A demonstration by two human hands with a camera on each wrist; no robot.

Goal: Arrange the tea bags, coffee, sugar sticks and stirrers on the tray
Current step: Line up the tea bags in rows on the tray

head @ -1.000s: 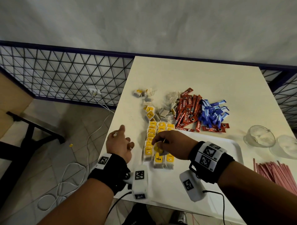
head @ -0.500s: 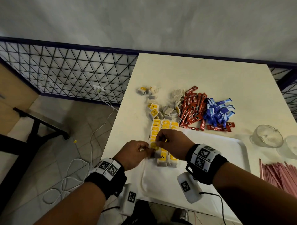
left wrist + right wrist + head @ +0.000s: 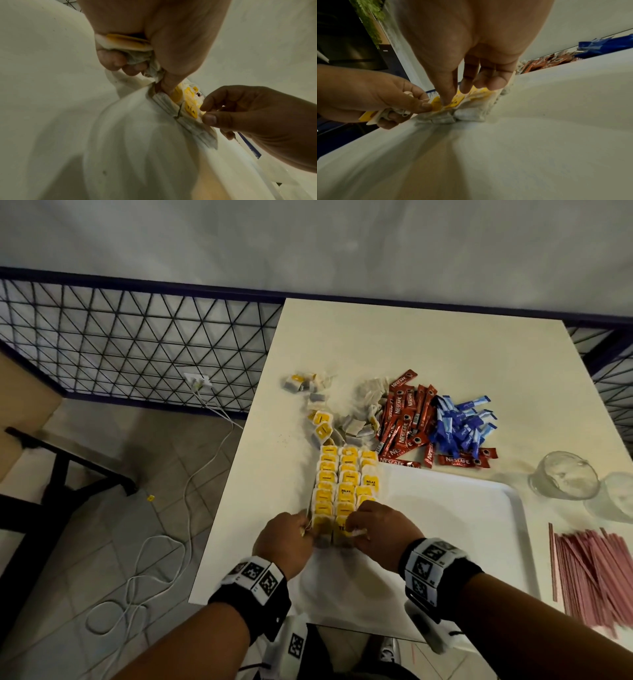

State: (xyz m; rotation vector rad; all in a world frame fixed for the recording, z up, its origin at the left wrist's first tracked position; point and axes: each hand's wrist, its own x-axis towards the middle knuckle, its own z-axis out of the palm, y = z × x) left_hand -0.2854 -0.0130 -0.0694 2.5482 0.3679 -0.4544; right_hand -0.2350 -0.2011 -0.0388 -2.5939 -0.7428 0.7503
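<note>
- one white rectangular plastic tray [image 3: 479,508];
- two clear glass cups [image 3: 563,477];
- two bare hands [image 3: 284,539];
- three rows of yellow-tagged paper tea bags [image 3: 346,484]

Two clear glass cups [image 3: 564,478] at table [image 3: 394,344] right edge. White cable [image 3: 164,542] on tiled floor; mesh railing [image 3: 137,344] behind.

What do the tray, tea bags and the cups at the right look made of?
Tray: probably white plastic, smooth with a moulded raised rim and soft sheen. Tea bags: thin crinkled filter paper with glossy yellow card tags; the left hand crumples one easily. Cups: clear, see-through with highlights, glass or plastic, cannot tell.
</note>
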